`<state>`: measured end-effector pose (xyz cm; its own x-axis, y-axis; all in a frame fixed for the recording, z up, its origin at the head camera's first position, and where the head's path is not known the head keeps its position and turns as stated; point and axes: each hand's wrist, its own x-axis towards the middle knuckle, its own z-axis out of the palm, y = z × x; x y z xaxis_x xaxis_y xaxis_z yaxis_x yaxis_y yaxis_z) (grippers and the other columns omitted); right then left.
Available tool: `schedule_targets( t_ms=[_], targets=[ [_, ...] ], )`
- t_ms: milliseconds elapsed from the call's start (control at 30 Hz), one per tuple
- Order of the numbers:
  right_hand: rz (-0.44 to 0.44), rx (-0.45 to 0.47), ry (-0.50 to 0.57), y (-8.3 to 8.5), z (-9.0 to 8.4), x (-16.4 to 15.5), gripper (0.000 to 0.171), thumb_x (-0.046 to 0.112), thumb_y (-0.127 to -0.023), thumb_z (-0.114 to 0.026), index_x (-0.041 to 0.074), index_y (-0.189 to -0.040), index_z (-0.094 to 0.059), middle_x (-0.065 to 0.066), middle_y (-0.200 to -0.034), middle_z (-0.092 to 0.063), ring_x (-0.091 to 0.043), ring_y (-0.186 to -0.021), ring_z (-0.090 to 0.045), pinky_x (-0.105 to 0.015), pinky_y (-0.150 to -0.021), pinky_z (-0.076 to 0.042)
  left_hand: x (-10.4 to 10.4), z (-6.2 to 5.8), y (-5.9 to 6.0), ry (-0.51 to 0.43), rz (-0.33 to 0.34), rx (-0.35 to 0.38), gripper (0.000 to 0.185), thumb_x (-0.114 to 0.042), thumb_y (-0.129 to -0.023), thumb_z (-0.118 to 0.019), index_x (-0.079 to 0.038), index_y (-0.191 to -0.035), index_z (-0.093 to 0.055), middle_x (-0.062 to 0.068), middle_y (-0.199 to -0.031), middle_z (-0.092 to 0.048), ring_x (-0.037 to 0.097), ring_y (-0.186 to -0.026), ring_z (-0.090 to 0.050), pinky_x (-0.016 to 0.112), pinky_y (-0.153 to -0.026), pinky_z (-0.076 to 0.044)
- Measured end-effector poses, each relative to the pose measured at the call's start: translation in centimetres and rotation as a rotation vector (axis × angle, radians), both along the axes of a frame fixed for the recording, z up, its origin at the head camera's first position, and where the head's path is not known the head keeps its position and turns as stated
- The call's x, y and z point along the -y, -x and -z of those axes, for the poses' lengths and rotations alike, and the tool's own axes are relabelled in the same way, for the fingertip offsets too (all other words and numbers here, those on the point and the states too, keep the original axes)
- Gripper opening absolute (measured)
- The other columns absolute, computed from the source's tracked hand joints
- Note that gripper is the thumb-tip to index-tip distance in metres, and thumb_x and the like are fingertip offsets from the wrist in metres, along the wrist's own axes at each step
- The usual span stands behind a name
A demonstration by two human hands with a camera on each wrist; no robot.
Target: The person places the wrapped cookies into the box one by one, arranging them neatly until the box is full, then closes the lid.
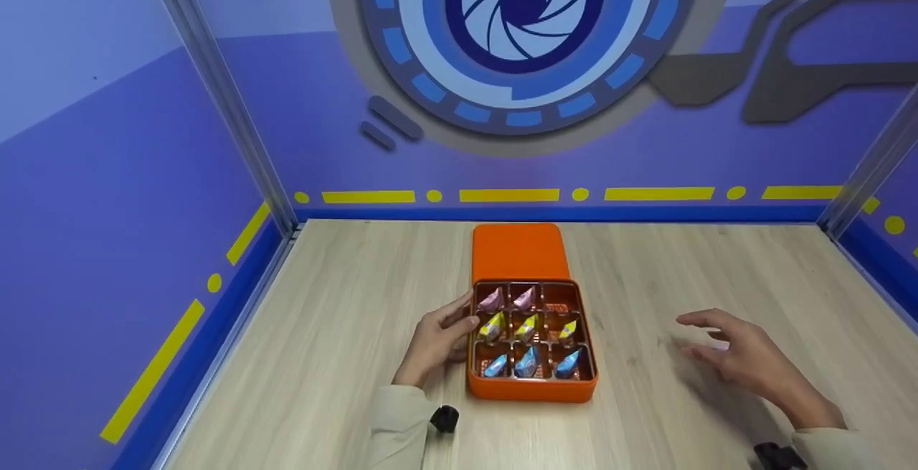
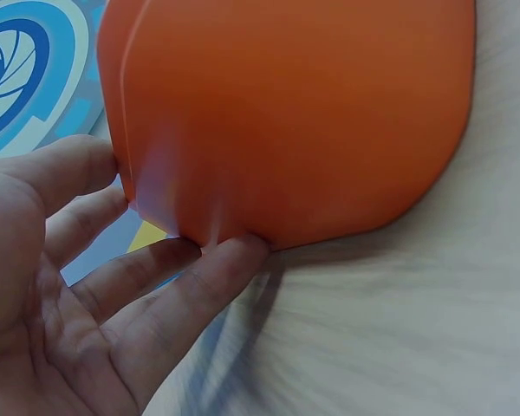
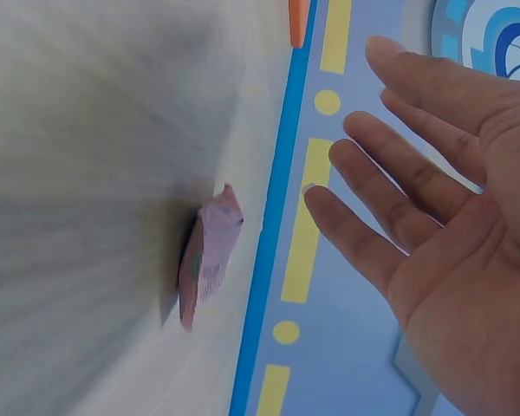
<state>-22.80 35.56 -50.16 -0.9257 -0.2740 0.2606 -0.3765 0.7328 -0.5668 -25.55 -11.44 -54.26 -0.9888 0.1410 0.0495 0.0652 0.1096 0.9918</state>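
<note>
An orange box (image 1: pixel 532 389) with a divided brown tray lies lengthwise on the table. Two pink wrapped pieces (image 1: pixel 525 300) occupy its back row, whose right compartment is bare. Yellow wrapped pieces (image 1: pixel 527 328) fill the middle row and blue wrapped pieces (image 1: pixel 527 362) the front row. At the box's left wall, my left hand (image 1: pixel 439 337) rests its fingertips, thumb by the rim; the left wrist view shows fairly straight fingers (image 2: pixel 217 269) against the orange side. My right hand (image 1: pixel 749 355) hovers right of the box, fingers spread and holding nothing. Close to it, a pink wrapped piece (image 3: pixel 211 256) lies on the table.
Behind the box lies its flat orange lid (image 1: pixel 520 251), right up against the box's back edge. A blue printed wall (image 1: pixel 502 168) closes off the far side of the wooden table (image 1: pixel 344 290). Another panel (image 1: pixel 143 240) stands along the left edge.
</note>
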Motion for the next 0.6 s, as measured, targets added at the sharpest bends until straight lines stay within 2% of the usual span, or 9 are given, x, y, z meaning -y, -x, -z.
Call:
schedule_targets(
  t_ms=[67,167,267,300,367,500,600],
  targets=[
    [0.001,0.030,-0.008,-0.1,-0.1,-0.4,0.042,0.000,-0.089,-0.084,0.005,-0.129,-0.073,-0.011,-0.127,-0.073,-0.016,-0.119,-0.065,-0.056,-0.095,-0.056,0.0,0.0,0.0,0.005,-0.002,-0.003,0.054,-0.023,-0.104,-0.072,-0.018,-0.156,-0.056,0.021,-0.152,-0.056,0.028,-0.123,-0.067,0.042,-0.083,-0.063],
    [0.004,0.120,-0.004,-0.3,-0.2,-1.1,0.043,0.001,-0.091,-0.082,0.001,-0.133,-0.070,-0.020,-0.132,-0.069,-0.043,-0.122,-0.064,-0.054,-0.089,-0.060,0.0,0.0,-0.1,0.008,-0.001,0.004,0.055,-0.024,-0.104,-0.073,-0.019,-0.156,-0.056,0.022,-0.153,-0.054,0.027,-0.112,-0.072,0.045,-0.080,-0.064],
    [-0.008,0.201,0.010,-0.4,-0.3,-1.7,0.044,0.003,-0.093,-0.081,-0.002,-0.135,-0.067,-0.027,-0.136,-0.064,-0.055,-0.121,-0.061,-0.050,-0.082,-0.062,0.1,-0.1,-0.2,0.017,0.000,0.009,0.055,-0.026,-0.104,-0.072,-0.020,-0.157,-0.056,0.022,-0.154,-0.053,0.024,-0.102,-0.073,0.046,-0.076,-0.064],
    [-0.015,0.218,0.010,-0.4,-0.3,-1.9,0.045,0.003,-0.093,-0.081,-0.003,-0.135,-0.067,-0.029,-0.137,-0.063,-0.055,-0.119,-0.062,-0.049,-0.081,-0.063,0.1,-0.1,-0.2,0.018,0.002,0.007,0.055,-0.026,-0.104,-0.072,-0.019,-0.157,-0.056,0.022,-0.154,-0.053,0.023,-0.100,-0.074,0.046,-0.075,-0.064],
    [-0.026,0.218,-0.007,-0.4,-0.4,-2.3,0.045,0.004,-0.093,-0.082,-0.003,-0.135,-0.067,-0.028,-0.136,-0.064,-0.048,-0.116,-0.066,-0.054,-0.087,-0.060,0.1,0.0,-0.1,0.018,0.002,0.003,0.055,-0.025,-0.104,-0.072,-0.019,-0.157,-0.056,0.021,-0.153,-0.055,0.021,-0.101,-0.073,0.044,-0.075,-0.064],
    [-0.035,0.228,-0.066,-0.3,-0.5,-3.0,0.048,0.006,-0.090,-0.084,-0.003,-0.134,-0.068,-0.026,-0.136,-0.065,-0.044,-0.119,-0.064,-0.064,-0.096,-0.053,0.0,0.0,-0.1,-0.003,0.002,0.010,0.054,-0.024,-0.105,-0.072,-0.019,-0.156,-0.056,0.021,-0.152,-0.056,0.024,-0.102,-0.074,0.042,-0.073,-0.065],
    [-0.036,0.258,-0.095,-0.3,-0.5,-3.5,0.050,0.009,-0.090,-0.085,-0.003,-0.134,-0.067,-0.026,-0.136,-0.065,-0.049,-0.126,-0.058,-0.064,-0.098,-0.052,0.0,0.0,-0.1,0.001,-0.004,0.010,0.054,-0.023,-0.104,-0.072,-0.019,-0.156,-0.056,0.021,-0.152,-0.056,0.024,-0.102,-0.074,0.042,-0.073,-0.065]
  ],
)
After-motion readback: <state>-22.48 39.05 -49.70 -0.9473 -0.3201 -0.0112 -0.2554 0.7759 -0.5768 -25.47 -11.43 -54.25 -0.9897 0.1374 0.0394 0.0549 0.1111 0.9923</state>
